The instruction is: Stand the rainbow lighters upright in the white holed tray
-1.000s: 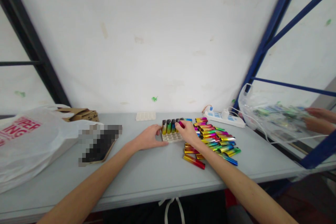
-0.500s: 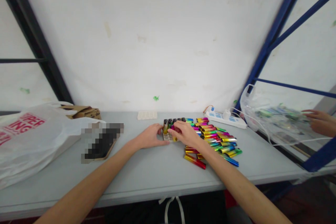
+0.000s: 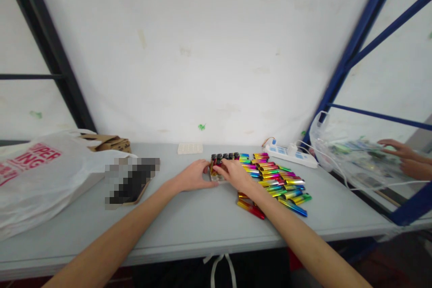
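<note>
Lighter tray (image 3: 216, 175) between left hand (image 3: 192, 175), right hand (image 3: 236, 174)

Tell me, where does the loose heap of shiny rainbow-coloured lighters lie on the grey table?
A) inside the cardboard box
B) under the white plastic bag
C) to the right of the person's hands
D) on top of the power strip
C: the heap of lighters lies flat on the table, just right of the right hand, short of the power strip.
</note>
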A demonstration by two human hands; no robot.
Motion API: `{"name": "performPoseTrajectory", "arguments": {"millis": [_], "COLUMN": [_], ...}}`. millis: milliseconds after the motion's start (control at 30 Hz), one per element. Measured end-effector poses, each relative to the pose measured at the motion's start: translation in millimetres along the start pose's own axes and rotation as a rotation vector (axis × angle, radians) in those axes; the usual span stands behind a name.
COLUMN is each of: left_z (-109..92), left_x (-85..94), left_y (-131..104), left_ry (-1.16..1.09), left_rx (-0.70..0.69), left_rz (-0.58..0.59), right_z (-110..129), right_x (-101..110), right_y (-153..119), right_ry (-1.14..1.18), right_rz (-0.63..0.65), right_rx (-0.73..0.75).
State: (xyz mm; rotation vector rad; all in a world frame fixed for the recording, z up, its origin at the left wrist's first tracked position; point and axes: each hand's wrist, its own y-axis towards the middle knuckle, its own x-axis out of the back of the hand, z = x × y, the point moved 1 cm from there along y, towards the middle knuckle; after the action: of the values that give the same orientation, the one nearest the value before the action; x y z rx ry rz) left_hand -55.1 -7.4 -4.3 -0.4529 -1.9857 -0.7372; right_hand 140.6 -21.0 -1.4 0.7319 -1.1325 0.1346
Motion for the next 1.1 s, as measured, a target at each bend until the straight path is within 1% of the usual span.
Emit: {"name": "performPoseTrajectory", "arguments": {"millis": [67,167,233,267,367,433,467,500,600,633,700,767,800,867,967,1100], "left_z": [-0.2,-0.4,0.2,0.8,3.5,5.4,6.2,7.1,10.6,12.2,15.8,19.1,20.3,21.2,18.6,10.8], "left_x": [-0.1,0.4,0.5,0.3,-0.6,-0.1,0.9,2.5,9.3,11.8,15.7,18.0,18.5,18.4,16.6,11.6], "left_y": [0.0,-0.3,-0.2,-0.1,0.7,0.9,0.7,0.3,-2.4,-3.7,-6.4,-8.7,-9.5,-10.3,-9.0,-4.5], "left_ry": [-0.004,0.001,0.013,0.019,0.023,0.015,0.010,0.006,0.021,0.034,0.052,0.048,0.043,0.034,0.032,0.020], "left_rx": [-0.008,-0.007,0.000,0.001,0.001,0.004,0.005,0.008,0.029,0.040,0.058,0.068,0.073,0.083,0.091,0.064], "left_rz": [-0.005,-0.019,-0.024,-0.021,-0.003,0.009,0.012,0.014,0.019,0.024,0.036,0.040,0.036,0.027,0.028,0.037], "right_z": [4.5,9.8,9.0,6.3,-13.4,-35.0,-46.9,-58.5,-88.1,-95.2,-104.6,-108.5,-109.0,-108.3,-105.2,-100.4], "right_x": [-0.1,1.7,5.5,8.7,22.0,31.0,34.8,37.9,44.1,45.3,46.5,46.5,46.3,45.8,45.2,43.2], "right_y": [1.7,2.2,1.3,0.7,-0.6,-1.1,-1.5,-2.1,-6.3,-8.4,-12.4,-15.0,-15.5,-15.1,-13.6,-14.1], "right_ry": [-0.089,-0.181,-0.149,-0.118,-0.057,-0.056,-0.057,-0.047,-0.047,-0.057,-0.073,-0.081,-0.086,-0.096,-0.088,-0.056], "right_rz": [0.012,0.065,0.086,0.069,-0.077,-0.177,-0.212,-0.223,-0.169,-0.122,0.010,0.138,0.179,0.211,0.224,0.212], "right_rx": [-0.008,-0.026,-0.005,0.004,-0.043,-0.125,-0.158,-0.161,-0.125,-0.115,-0.096,-0.070,-0.062,-0.056,-0.074,-0.096]}}
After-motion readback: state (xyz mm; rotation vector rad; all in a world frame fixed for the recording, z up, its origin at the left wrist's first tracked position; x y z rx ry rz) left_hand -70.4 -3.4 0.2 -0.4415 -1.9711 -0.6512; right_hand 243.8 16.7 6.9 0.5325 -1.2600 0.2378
